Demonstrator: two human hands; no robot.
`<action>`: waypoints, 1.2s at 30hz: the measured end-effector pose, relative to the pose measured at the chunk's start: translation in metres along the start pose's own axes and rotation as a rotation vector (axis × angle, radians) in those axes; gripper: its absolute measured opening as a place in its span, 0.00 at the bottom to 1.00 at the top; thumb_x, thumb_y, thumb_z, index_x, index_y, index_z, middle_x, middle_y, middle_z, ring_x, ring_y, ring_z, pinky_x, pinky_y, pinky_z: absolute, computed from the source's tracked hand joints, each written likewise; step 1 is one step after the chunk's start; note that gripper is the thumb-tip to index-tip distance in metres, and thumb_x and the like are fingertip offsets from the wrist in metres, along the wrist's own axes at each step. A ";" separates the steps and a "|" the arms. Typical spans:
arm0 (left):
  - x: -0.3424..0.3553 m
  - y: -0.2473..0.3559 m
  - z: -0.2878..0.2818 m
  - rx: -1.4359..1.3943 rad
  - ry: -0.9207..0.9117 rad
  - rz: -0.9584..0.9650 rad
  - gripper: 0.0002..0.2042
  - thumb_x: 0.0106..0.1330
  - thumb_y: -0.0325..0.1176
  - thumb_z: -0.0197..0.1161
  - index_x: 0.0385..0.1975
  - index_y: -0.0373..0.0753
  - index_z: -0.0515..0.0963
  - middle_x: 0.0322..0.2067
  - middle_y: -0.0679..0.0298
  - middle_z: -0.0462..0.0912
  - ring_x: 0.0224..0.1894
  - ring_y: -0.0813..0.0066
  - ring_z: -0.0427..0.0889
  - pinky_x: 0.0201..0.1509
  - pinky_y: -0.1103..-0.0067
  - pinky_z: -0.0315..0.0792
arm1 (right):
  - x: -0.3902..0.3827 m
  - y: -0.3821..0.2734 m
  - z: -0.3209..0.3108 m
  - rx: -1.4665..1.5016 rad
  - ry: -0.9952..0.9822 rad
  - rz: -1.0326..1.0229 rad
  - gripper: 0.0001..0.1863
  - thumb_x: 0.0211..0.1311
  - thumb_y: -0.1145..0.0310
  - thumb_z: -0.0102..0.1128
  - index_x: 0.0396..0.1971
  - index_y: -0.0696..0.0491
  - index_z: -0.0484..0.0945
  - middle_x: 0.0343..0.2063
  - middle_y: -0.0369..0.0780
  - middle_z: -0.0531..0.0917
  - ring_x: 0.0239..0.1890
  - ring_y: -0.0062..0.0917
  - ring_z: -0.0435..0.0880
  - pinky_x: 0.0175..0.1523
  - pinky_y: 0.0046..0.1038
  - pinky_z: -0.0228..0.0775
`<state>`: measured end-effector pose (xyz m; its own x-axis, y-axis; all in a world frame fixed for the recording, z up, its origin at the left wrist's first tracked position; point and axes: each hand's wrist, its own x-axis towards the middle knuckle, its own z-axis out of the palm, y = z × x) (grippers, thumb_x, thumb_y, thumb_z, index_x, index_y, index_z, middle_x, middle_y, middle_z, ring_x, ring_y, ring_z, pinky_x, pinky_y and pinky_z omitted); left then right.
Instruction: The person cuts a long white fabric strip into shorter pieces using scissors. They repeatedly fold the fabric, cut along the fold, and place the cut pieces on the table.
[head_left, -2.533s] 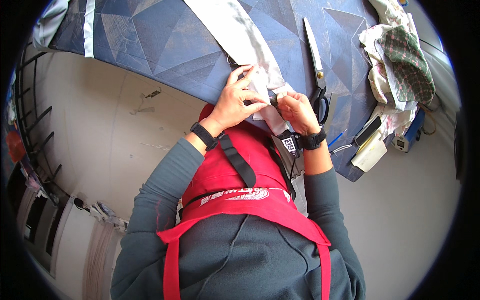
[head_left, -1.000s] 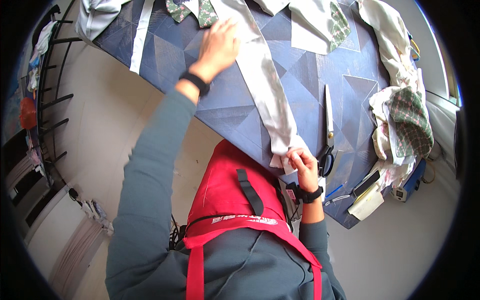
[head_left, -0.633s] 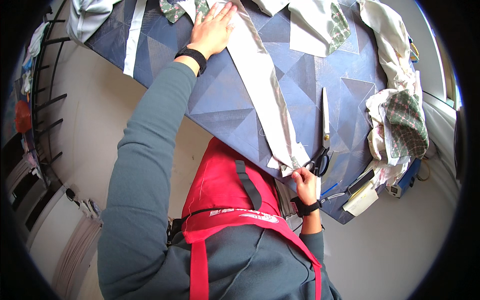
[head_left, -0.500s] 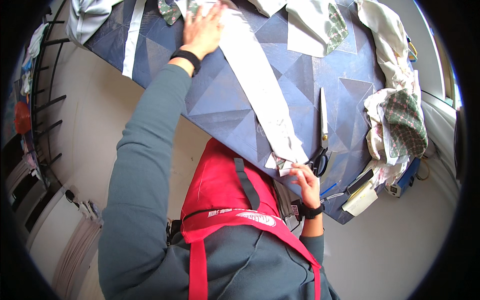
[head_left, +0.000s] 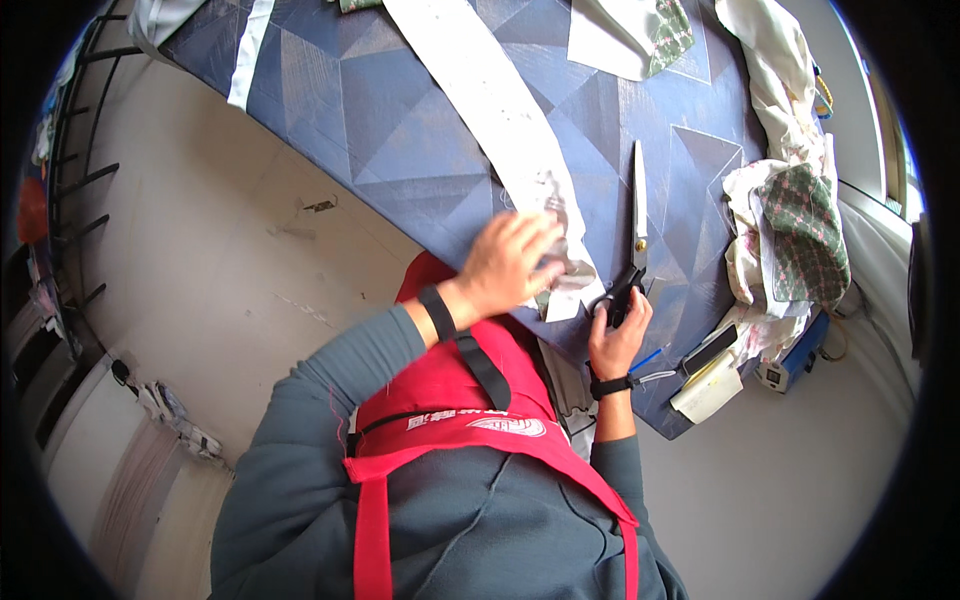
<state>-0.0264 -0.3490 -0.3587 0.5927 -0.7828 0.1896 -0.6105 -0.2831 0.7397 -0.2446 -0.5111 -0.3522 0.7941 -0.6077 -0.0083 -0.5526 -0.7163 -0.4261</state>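
Note:
A long white fabric strip (head_left: 490, 100) runs from the far edge of view down to the table's near edge, its near end creased and shaded. Over that near end lies my left hand (head_left: 512, 262), fingers spread and slightly blurred, holding nothing. Small patterned and white fabric bits peek out beside its fingertips. To the right, large scissors (head_left: 640, 205) with black handles lie on the table, blades pointing away from me. My right hand (head_left: 620, 338) has its thumb and fingers closed around their handles.
The blue patterned table (head_left: 400, 130) has an angled near edge. At right are a heap of floral and green fabric (head_left: 808, 235), a black phone-like object (head_left: 710, 350), a yellowish paper pad (head_left: 706, 393) and a blue box (head_left: 795, 355). More cut fabric (head_left: 625, 40) lies at the back.
My left hand has come back from the far part of the strip to its near end. My right hand has left the strip's end and taken hold of the scissors' handles.

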 end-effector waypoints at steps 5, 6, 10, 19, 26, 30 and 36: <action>-0.037 0.039 0.036 -0.043 -0.035 -0.152 0.11 0.61 0.35 0.69 0.40 0.41 0.78 0.36 0.60 0.78 0.45 0.61 0.79 0.48 0.68 0.74 | -0.003 0.017 -0.002 -0.089 -0.123 0.306 0.22 0.56 0.65 0.75 0.44 0.61 0.77 0.34 0.48 0.82 0.38 0.42 0.83 0.45 0.39 0.75; -0.039 0.038 0.040 -0.006 -0.095 -0.161 0.08 0.61 0.33 0.68 0.37 0.42 0.79 0.33 0.62 0.77 0.42 0.61 0.79 0.45 0.68 0.75 | -0.003 0.020 -0.004 -0.080 -0.166 0.407 0.21 0.56 0.63 0.76 0.40 0.60 0.78 0.29 0.46 0.82 0.32 0.41 0.84 0.41 0.38 0.75; -0.057 0.034 0.050 -0.053 0.042 -0.168 0.04 0.60 0.30 0.67 0.29 0.39 0.79 0.25 0.62 0.78 0.31 0.60 0.81 0.32 0.67 0.77 | -0.013 0.026 -0.006 0.118 -0.071 0.341 0.20 0.55 0.63 0.80 0.37 0.60 0.79 0.22 0.39 0.80 0.26 0.17 0.75 0.34 0.26 0.71; -0.084 0.061 0.046 -0.619 -0.292 -0.753 0.11 0.61 0.36 0.72 0.27 0.34 0.82 0.20 0.53 0.84 0.22 0.57 0.86 0.28 0.68 0.79 | -0.043 0.039 -0.019 0.039 -0.027 0.236 0.15 0.47 0.78 0.67 0.39 0.57 0.80 0.30 0.46 0.85 0.34 0.41 0.87 0.43 0.35 0.78; -0.052 0.064 0.056 -0.050 0.083 -0.132 0.16 0.55 0.37 0.76 0.39 0.41 0.80 0.40 0.62 0.78 0.43 0.62 0.80 0.45 0.69 0.77 | -0.068 0.055 -0.092 0.136 -0.037 0.218 0.16 0.54 0.72 0.77 0.36 0.59 0.77 0.25 0.36 0.78 0.26 0.22 0.77 0.33 0.25 0.70; -0.047 0.049 0.073 0.009 0.053 -0.066 0.08 0.58 0.33 0.71 0.35 0.44 0.80 0.33 0.67 0.76 0.37 0.66 0.79 0.39 0.71 0.76 | -0.062 0.052 -0.142 0.806 -0.616 0.609 0.28 0.54 0.48 0.75 0.37 0.56 0.75 0.24 0.29 0.72 0.22 0.11 0.69 0.27 0.18 0.59; -0.059 0.040 0.087 -0.087 0.177 0.007 0.06 0.57 0.28 0.72 0.31 0.44 0.82 0.32 0.68 0.79 0.36 0.68 0.81 0.37 0.73 0.78 | -0.069 0.058 -0.166 0.844 -0.972 0.746 0.28 0.53 0.47 0.71 0.38 0.56 0.74 0.24 0.30 0.72 0.22 0.12 0.69 0.28 0.18 0.58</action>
<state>-0.1314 -0.3624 -0.3970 0.6767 -0.6725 0.2998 -0.5714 -0.2228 0.7898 -0.3730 -0.5678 -0.2264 0.4427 -0.0311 -0.8961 -0.8618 0.2614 -0.4348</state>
